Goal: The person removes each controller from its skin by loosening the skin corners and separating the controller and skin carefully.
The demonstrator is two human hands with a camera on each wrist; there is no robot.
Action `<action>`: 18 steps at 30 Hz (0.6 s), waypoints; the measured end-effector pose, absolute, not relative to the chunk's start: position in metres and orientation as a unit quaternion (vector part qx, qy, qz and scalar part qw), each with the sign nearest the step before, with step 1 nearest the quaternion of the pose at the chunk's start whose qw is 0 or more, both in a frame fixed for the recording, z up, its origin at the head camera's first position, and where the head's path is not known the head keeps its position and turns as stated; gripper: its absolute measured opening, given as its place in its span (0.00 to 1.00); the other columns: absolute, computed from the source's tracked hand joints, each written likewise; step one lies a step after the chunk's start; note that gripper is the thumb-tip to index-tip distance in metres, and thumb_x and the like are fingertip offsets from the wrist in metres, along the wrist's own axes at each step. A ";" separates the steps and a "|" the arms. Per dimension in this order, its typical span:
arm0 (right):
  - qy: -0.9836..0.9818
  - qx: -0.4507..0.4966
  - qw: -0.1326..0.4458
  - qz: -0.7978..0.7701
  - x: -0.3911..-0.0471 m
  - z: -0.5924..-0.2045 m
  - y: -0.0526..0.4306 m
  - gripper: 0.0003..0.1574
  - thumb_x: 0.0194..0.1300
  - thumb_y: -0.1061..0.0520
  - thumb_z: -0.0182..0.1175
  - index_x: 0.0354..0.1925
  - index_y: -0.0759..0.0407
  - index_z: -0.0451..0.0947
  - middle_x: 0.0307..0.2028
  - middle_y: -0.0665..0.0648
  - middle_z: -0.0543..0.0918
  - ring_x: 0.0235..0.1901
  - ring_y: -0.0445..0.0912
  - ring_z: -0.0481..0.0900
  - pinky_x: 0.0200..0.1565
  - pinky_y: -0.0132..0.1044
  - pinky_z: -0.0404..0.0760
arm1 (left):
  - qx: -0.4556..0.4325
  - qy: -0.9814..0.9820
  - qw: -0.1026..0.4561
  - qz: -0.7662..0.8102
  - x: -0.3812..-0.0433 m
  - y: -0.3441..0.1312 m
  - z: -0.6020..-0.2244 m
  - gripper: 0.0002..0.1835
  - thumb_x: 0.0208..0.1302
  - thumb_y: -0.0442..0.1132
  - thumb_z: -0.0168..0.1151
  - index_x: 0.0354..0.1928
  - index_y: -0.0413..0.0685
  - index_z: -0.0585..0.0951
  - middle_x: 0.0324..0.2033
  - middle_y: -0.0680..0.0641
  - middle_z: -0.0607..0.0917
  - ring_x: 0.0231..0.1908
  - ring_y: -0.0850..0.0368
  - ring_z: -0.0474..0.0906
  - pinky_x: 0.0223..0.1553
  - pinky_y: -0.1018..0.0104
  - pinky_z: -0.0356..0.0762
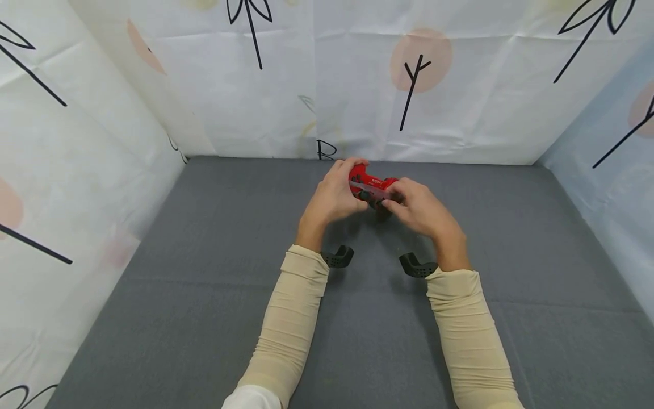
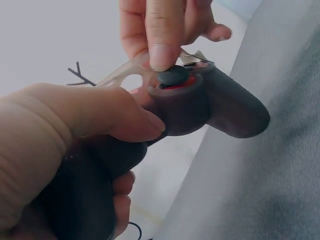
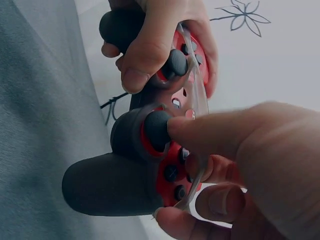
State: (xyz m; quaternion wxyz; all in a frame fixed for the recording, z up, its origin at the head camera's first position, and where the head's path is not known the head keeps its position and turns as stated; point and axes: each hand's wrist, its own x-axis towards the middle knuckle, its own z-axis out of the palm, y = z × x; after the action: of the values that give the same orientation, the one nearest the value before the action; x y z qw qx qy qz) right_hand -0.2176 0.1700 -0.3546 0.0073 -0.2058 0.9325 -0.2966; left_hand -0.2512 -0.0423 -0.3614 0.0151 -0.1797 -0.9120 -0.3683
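Observation:
A red Sony game controller (image 1: 375, 183) with dark handles is held up over the far part of the table. My left hand (image 1: 332, 193) grips one of its handles, the thumb lying close to a thumbstick (image 3: 176, 62). Over the red button face runs a clear plastic cover (image 3: 201, 92), its edge standing off the face. My right hand (image 1: 424, 207) pinches this cover near the other handle (image 3: 112, 185). The right thumb touches the second thumbstick (image 3: 157, 127), while the other fingers curl at the cover's edge.
A grey cloth (image 1: 230, 329) covers the table. White printed sheets (image 1: 352, 85) hang behind it and at both sides. Dark camera mounts (image 1: 339, 257) stick out from both wrists, below the controller. Beige sleeves (image 1: 286, 324) cover the forearms.

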 end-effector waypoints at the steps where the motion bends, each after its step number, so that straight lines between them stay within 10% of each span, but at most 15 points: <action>1: 0.930 -0.207 0.006 -0.302 -0.217 -0.353 0.171 0.12 0.73 0.59 0.61 0.48 0.67 0.78 0.48 0.65 0.79 0.46 0.57 0.79 0.49 0.52 0.78 | -0.177 -0.911 0.015 -0.372 -0.251 -0.042 -0.360 0.42 0.53 0.41 0.76 0.70 0.66 0.68 0.62 0.50 0.73 0.48 0.53 0.76 0.47 0.53 0.80; 18: 0.930 -0.227 -0.040 -0.287 -0.210 -0.350 0.172 0.05 0.68 0.62 0.66 0.41 0.63 0.81 0.43 0.61 0.80 0.41 0.54 0.79 0.42 0.45 0.74 | -0.122 -0.907 0.041 -0.402 -0.245 -0.030 -0.352 0.40 0.53 0.40 0.75 0.69 0.64 0.70 0.62 0.46 0.73 0.52 0.51 0.75 0.48 0.53 0.82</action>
State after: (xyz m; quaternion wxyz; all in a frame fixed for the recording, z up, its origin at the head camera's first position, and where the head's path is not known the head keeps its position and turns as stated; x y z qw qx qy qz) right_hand -0.2104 0.1718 -0.3497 -0.0402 -0.2266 0.9298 -0.2874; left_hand -0.2448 -0.0304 -0.3524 0.0407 -0.1221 -0.9067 -0.4017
